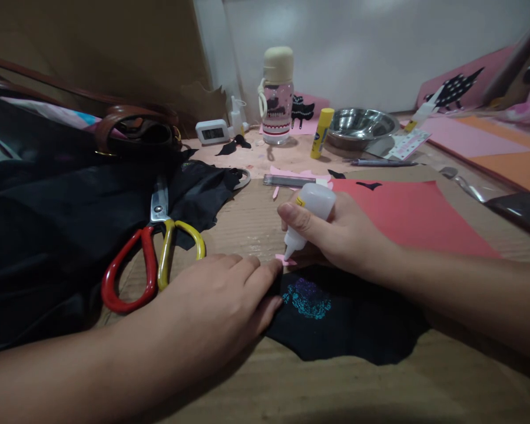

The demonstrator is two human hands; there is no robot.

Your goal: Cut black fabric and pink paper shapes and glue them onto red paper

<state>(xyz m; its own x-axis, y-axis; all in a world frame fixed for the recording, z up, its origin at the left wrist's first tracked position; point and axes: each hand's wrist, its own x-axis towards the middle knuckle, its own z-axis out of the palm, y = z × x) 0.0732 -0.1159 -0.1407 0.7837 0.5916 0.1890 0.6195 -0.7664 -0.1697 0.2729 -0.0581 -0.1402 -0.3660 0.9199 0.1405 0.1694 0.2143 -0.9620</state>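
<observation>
My right hand (pixel 335 235) is closed around a white squeeze glue bottle (pixel 320 200), tilted nozzle-down. Its tip meets a small pink paper piece (pixel 286 260). At the left end of that piece, my left hand (pixel 234 288) has its fingertips pressed together on its edge, thumb tucked below. Under and beside the hands lies a black cloth piece (pixel 348 330) with a teal and purple glitter print. Just left of my left hand, scissors (pixel 159 212) with one red and one yellow handle rest partly on dark fabric.
Black fabric (pixel 35 235) and a brown-strapped bag (pixel 128 123) fill the left. Behind stand a water bottle (pixel 278 100), a yellow glue stick (pixel 321 134) and a metal bowl (pixel 362 126). Red paper (pixel 406 218) lies right, on the cardboard (pixel 229 224). Pink and orange sheets (pixel 503 153) lie beyond.
</observation>
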